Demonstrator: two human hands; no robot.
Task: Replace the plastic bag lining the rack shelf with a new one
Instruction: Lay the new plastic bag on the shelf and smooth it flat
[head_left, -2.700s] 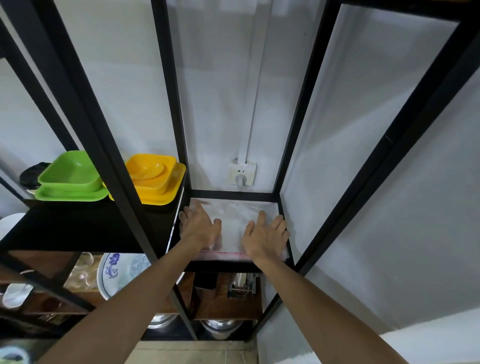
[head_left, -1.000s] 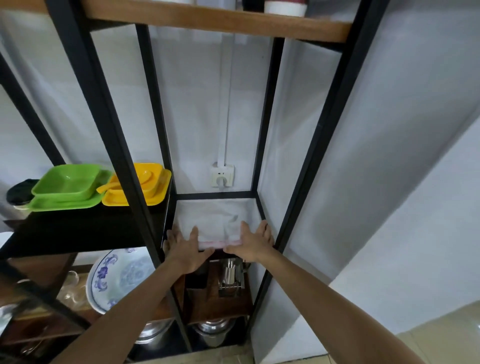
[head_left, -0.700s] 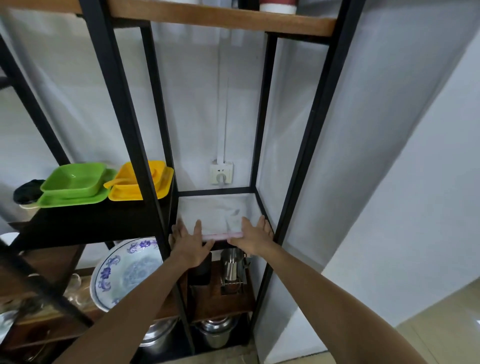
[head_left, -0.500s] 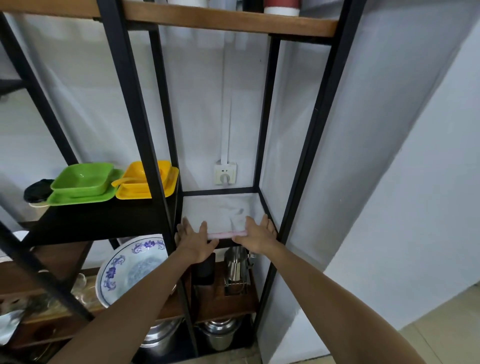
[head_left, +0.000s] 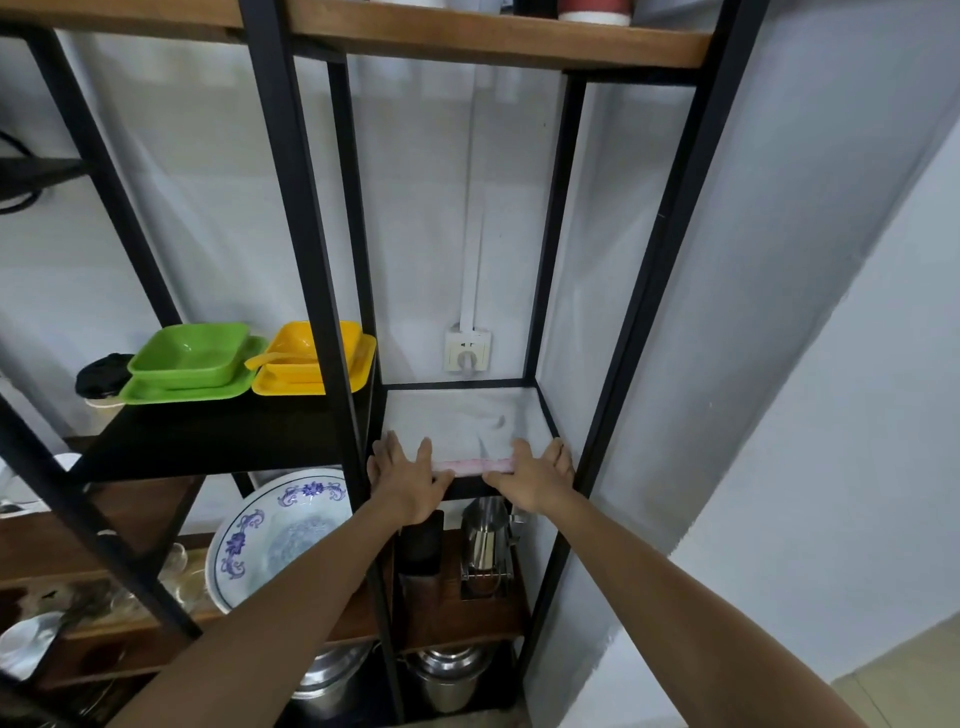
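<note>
A clear plastic bag with a pink strip along its front edge lies flat on the small right-hand rack shelf. A slight wrinkle shows near its middle right. My left hand rests with straight fingers on the bag's front left corner. At the front right corner my right hand lies the same way, fingers flat on the bag and shelf edge. Neither hand grips anything.
Black rack posts frame the shelf. Green dishes and yellow dishes sit on the left shelf. Below are a blue-patterned plate, a steel holder and pots. A wall socket is behind.
Both hands slid back from the middle of the bag to its front edge. The camera pulled back and rose, so the upper wooden shelf came into view.
</note>
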